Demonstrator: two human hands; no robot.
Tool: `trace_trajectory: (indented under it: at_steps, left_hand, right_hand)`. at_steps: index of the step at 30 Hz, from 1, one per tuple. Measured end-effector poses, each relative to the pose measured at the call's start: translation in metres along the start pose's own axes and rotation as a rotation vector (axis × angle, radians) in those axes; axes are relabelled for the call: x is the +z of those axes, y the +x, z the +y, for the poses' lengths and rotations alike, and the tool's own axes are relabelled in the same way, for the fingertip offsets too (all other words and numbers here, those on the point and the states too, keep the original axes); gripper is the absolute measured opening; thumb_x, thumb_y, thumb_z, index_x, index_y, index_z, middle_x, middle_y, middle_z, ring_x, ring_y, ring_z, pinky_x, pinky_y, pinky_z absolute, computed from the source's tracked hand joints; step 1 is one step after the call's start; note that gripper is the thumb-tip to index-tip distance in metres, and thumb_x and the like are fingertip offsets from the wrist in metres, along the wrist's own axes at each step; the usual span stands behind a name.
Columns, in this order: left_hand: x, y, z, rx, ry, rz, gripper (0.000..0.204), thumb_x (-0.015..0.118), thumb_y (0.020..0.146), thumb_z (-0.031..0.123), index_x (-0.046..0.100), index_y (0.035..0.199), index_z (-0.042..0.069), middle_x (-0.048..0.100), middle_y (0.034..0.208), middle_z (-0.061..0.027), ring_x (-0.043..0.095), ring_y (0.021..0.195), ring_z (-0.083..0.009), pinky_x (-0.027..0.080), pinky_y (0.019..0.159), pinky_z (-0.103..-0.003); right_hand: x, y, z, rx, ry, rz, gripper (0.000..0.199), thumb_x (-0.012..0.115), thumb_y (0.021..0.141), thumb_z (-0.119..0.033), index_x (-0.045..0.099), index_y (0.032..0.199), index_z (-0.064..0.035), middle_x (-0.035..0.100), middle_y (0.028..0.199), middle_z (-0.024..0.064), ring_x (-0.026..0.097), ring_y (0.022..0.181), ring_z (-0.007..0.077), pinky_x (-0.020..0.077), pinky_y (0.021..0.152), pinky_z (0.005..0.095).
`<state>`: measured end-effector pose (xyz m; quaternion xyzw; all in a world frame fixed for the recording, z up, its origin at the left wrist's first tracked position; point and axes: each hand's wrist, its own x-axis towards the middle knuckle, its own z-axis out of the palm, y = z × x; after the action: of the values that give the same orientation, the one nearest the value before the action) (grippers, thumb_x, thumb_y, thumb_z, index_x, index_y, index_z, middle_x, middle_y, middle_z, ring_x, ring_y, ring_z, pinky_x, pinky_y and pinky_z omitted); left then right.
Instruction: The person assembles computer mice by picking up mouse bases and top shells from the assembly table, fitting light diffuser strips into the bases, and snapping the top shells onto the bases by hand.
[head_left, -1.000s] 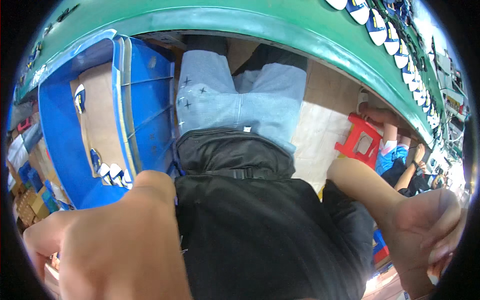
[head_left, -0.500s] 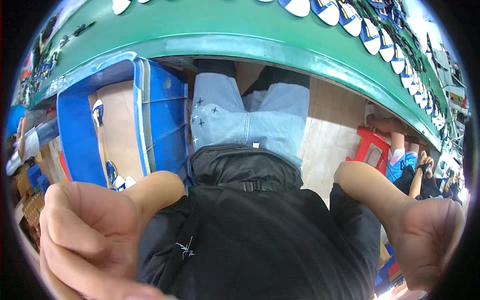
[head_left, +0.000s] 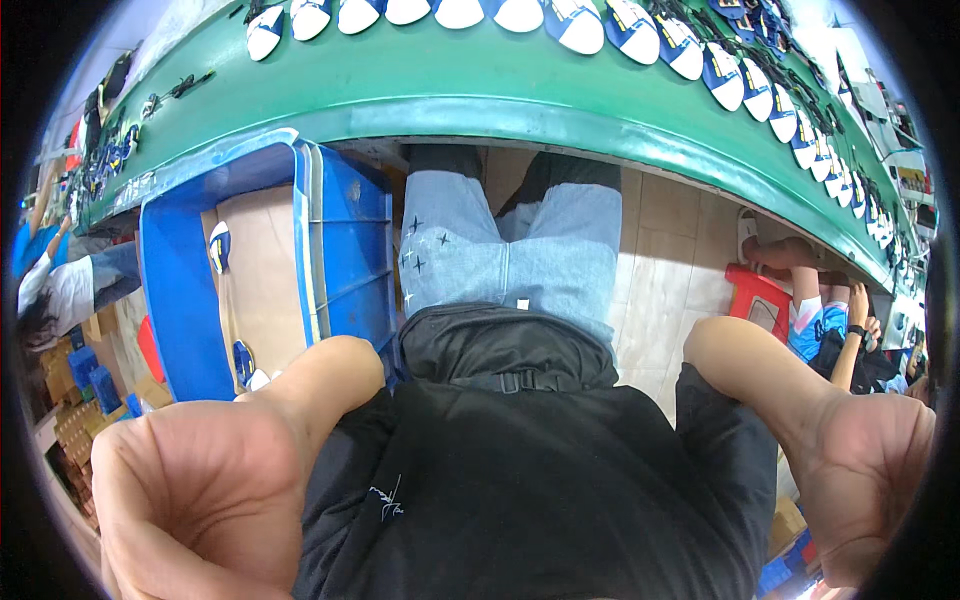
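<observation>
Green counter [head_left: 480,90] at twelve o'clock carried shoe soles [head_left: 575,25] untouched; my left hand [head_left: 200,490] and right hand [head_left: 860,470] were curled closed, holding nothing.

My black shirt [head_left: 520,490] is matt cloth, soft and faintly creased, and the black pouch [head_left: 505,350] at my waist looks like smooth woven fabric with a plastic buckle. My shorts [head_left: 510,250] are pale blue denim, a little coarse. The green counter [head_left: 480,95] has a smooth, slightly glossy surface (it catches the light along its edge). The blue crate [head_left: 350,250] beside me is hard ribbed plastic. The floor [head_left: 655,270] is smooth beige tile.
</observation>
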<state>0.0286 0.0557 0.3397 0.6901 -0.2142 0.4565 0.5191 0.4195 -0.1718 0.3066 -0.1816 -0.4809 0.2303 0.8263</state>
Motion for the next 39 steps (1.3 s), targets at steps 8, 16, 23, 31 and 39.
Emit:
trace_trajectory:
  at_steps: [8, 16, 23, 31, 39]
  left_hand:
    - [0.048, -0.004, -0.059, 0.291, 0.486, 0.47, 0.042, 0.049, 0.089, 0.023, 0.055, 0.12, -0.005, 0.067, 0.091, -0.0176, 0.047, 0.053, -0.0164, 0.035, 0.057, -0.029]
    - [0.08, -0.083, -0.168, -0.738, 0.57, 0.642, 0.017, 0.053, 0.098, 0.013, 0.055, 0.097, -0.003, 0.065, 0.074, -0.0138, 0.063, 0.056, -0.0183, 0.048, 0.053, -0.024]
    - [0.082, -0.256, -0.221, -1.299, 0.47, 0.575, 0.022, 0.053, 0.099, 0.024, 0.056, 0.096, 0.003, 0.065, 0.07, -0.0085, 0.061, 0.057, -0.0112, 0.042, 0.051, -0.021]
    - [0.075, -0.251, -0.228, -1.397, 0.524, 0.542, 0.024, 0.053, 0.098, 0.021, 0.063, 0.093, 0.001, 0.066, 0.071, -0.0078, 0.06, 0.056, -0.0098, 0.04, 0.048, -0.02]
    - [0.078, -0.242, -0.238, -1.449, 0.669, 0.4, 0.024, 0.054, 0.096, 0.018, 0.064, 0.089, -0.003, 0.066, 0.068, -0.009, 0.06, 0.054, -0.0122, 0.045, 0.051, -0.025]
  right_hand:
    - [0.061, 0.011, 0.044, -0.347, -0.283, -0.035, 0.016, 0.075, 0.081, -0.026, 0.071, 0.089, -0.0137, 0.068, 0.085, 0.0001, 0.062, 0.073, 0.0125, 0.0496, 0.063, 0.0232]
    - [-0.035, -0.158, 0.186, 0.823, -0.62, 0.491, 0.016, 0.053, 0.098, -0.014, 0.062, 0.096, -0.0019, 0.065, 0.074, 0.0032, 0.06, 0.064, 0.0079, 0.049, 0.058, 0.0236]
    - [-0.05, -0.232, 0.237, 0.938, -1.054, 0.423, 0.014, 0.053, 0.094, -0.018, 0.061, 0.093, -0.0059, 0.066, 0.067, 0.0104, 0.065, 0.059, 0.0226, 0.0509, 0.058, 0.0357]
    - [-0.045, -0.235, 0.241, 0.799, -1.226, 0.403, 0.015, 0.057, 0.089, -0.019, 0.065, 0.095, -0.0075, 0.067, 0.07, 0.0131, 0.067, 0.064, 0.0301, 0.051, 0.06, 0.0384]
    - [-0.046, -0.234, 0.241, 0.802, -1.232, 0.451, 0.013, 0.059, 0.086, -0.019, 0.066, 0.089, -0.0078, 0.066, 0.067, 0.0139, 0.066, 0.064, 0.0317, 0.0513, 0.061, 0.0424]
